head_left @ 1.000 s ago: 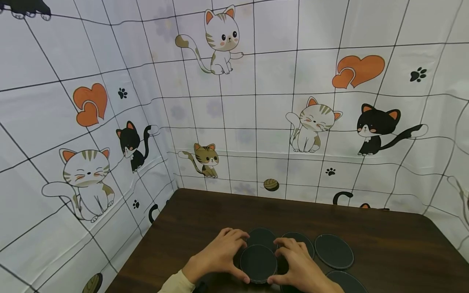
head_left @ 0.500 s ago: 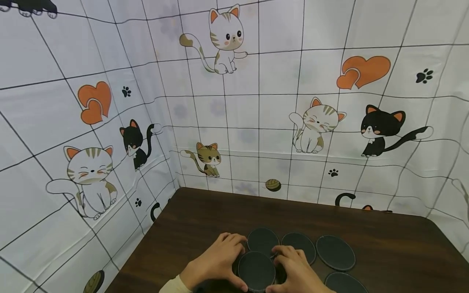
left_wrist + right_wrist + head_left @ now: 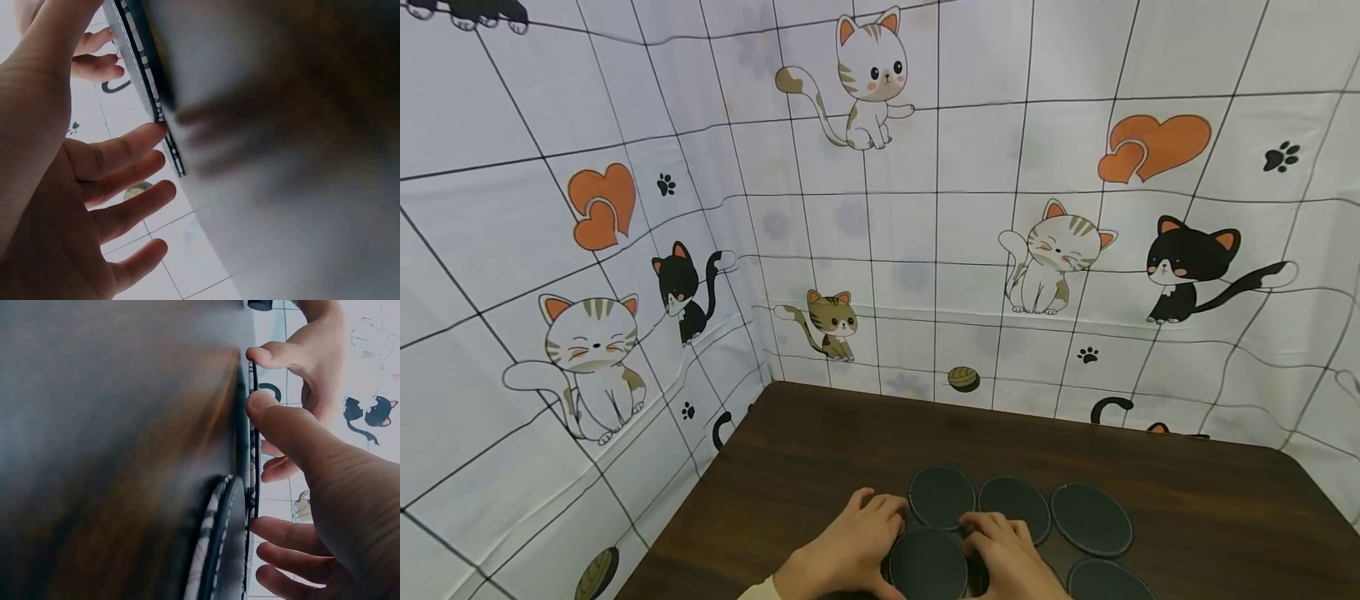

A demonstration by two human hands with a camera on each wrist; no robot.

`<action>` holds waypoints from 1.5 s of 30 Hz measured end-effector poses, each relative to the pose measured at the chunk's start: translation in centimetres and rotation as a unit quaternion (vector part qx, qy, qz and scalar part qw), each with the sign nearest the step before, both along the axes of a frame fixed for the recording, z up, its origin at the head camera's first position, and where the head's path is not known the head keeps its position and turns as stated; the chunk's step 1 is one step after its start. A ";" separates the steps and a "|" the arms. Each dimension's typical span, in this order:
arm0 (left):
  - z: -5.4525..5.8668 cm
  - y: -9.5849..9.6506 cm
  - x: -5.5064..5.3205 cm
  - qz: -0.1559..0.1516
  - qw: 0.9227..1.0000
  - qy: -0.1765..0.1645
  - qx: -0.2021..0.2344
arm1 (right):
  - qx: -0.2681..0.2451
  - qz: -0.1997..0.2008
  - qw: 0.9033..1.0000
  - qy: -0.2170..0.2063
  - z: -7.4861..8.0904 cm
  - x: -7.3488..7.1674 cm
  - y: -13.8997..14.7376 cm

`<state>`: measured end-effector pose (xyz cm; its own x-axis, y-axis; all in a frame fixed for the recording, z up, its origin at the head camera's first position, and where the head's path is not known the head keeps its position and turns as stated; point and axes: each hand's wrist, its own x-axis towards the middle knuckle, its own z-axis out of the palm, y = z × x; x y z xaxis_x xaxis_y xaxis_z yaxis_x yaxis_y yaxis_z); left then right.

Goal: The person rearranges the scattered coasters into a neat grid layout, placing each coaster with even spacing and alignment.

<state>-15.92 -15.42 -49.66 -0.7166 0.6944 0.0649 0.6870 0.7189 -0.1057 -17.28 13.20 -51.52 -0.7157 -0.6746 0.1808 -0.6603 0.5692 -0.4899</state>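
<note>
Between both hands is a round dark grey coaster [image 3: 928, 567] with a stitched rim. My left hand [image 3: 853, 546] holds its left edge, thumb on the near side and fingers toward the far side. On the opposite edge, my right hand [image 3: 1011, 557] grips it in the same way. The left wrist view shows the index fingertip at the coaster's patterned edge [image 3: 147, 69], other fingers spread. In the right wrist view, thumb and index finger both meet the rim. Just behind it lies another coaster [image 3: 942, 496], partly overlapped in the head view.
Two more coasters, a middle one [image 3: 1015, 507] and a right one [image 3: 1092, 520], lie in the far row on the dark wooden table [image 3: 820, 433]. Nearer sits another coaster [image 3: 1108, 581], cut off by the frame. A cat-print sheet [image 3: 895, 225] hangs behind the table.
Both hands have brought the held coaster nearer to me, so more of the coaster behind it shows. The head view has shifted slightly, moving the whole scene to the right.
</note>
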 end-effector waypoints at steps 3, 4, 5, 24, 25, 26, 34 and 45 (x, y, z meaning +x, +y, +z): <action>0.0 -0.1 0.4 -0.007 1.000 -0.008 0.009 | 0.007 0.003 1.000 0.016 -0.3 0.1 0.1; 0.0 -0.2 0.5 -0.009 1.000 -0.008 0.012 | 0.009 0.005 1.000 0.024 -0.5 0.1 0.1; 0.0 -0.2 0.6 -0.011 1.000 -0.007 0.014 | 0.010 0.006 0.999 0.032 -0.6 0.1 0.1; 0.0 -0.7 0.6 -0.011 1.000 0.004 0.019 | 0.015 0.007 0.995 0.099 -1.2 0.0 -0.2; 0.0 -0.7 0.6 -0.011 1.000 0.004 0.021 | 0.014 0.007 0.995 0.101 -1.2 -0.1 -0.2; 0.0 -0.7 0.6 -0.011 1.000 0.003 0.023 | 0.013 0.007 0.995 0.101 -1.1 -0.1 -0.2; -0.3 -0.6 0.1 -0.011 0.999 -0.005 0.033 | 0.004 0.005 0.994 0.107 -1.2 -0.2 0.1; -0.3 -0.6 0.2 -0.007 1.000 -0.012 0.028 | 0.008 0.009 0.996 0.093 -1.1 -0.2 0.2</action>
